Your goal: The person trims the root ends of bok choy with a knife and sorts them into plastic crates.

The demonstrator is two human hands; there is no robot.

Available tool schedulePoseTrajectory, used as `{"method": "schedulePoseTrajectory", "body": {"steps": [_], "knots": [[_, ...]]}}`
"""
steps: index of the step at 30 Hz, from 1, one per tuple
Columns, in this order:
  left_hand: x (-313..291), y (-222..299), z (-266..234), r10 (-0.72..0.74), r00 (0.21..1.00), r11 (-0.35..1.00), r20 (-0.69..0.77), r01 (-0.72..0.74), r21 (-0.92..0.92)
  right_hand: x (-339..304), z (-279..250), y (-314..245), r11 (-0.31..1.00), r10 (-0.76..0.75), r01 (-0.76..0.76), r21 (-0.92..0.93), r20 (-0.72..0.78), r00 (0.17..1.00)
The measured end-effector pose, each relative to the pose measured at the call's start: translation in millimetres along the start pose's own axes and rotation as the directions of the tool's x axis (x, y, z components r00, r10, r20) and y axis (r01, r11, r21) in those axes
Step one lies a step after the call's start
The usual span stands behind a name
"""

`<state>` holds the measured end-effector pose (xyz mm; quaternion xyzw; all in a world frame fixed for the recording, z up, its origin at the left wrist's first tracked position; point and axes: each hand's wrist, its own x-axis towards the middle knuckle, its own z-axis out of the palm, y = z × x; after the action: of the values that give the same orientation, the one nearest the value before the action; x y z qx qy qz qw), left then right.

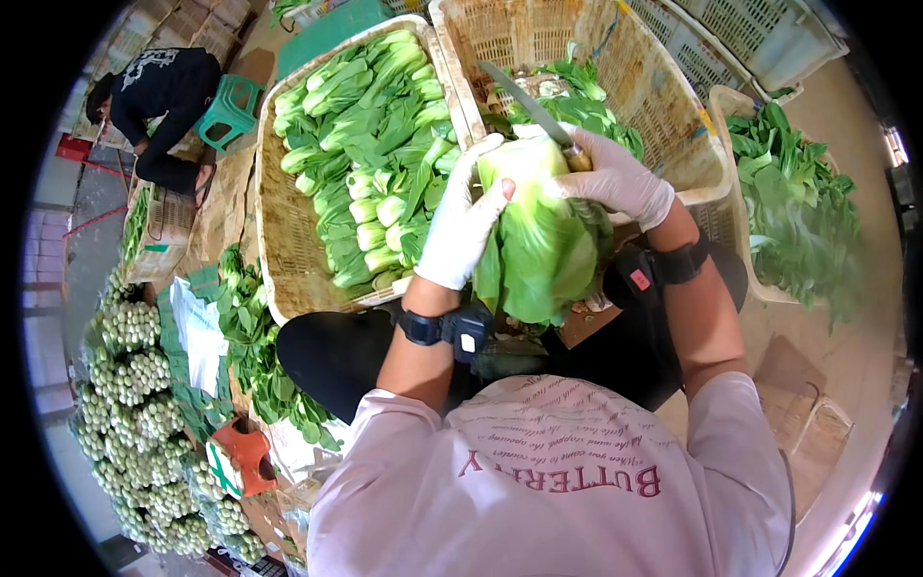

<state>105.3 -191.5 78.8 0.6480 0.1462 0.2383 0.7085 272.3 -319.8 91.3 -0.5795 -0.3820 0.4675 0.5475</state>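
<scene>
My left hand (457, 226), in a white glove with a bare thumb tip, is closed on the left side of a leafy bok choy (543, 255). The bok choy hangs leaves down over my lap, its pale base at the top. From the right, my gloved right hand (620, 178) grips a knife (538, 113) by its wooden handle. The blade points up and to the left, beyond the bok choy's base. Fingers of that hand also rest against the bok choy. Some fingertips of both hands are hidden behind it.
Ahead on the left, a crate (267, 207) holds rows of bok choy. Beside it, another crate (707, 168) contains loose leaves. More greens (793, 192) fill a crate at right. Bundled bok choy (135, 413) and an orange stool (252, 460) lie left; a person (163, 96) bends at far left.
</scene>
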Motion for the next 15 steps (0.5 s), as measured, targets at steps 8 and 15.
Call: {"method": "schedulePoseTrajectory", "body": {"steps": [8, 15], "knots": [[1.1, 5.4, -29.5, -0.16, 0.932, 0.986, 0.324, 0.136, 0.094, -12.2, -7.4, 3.0, 0.994, 0.079, -0.074, -0.082, 0.071, 0.994], [37.9, -0.7, -57.7, -0.178, 0.734, 0.967, 0.656, 0.255, -0.024, -22.8, -11.2, -0.2, 0.995, 0.099, -0.093, -0.035, 0.241, 0.966]]}}
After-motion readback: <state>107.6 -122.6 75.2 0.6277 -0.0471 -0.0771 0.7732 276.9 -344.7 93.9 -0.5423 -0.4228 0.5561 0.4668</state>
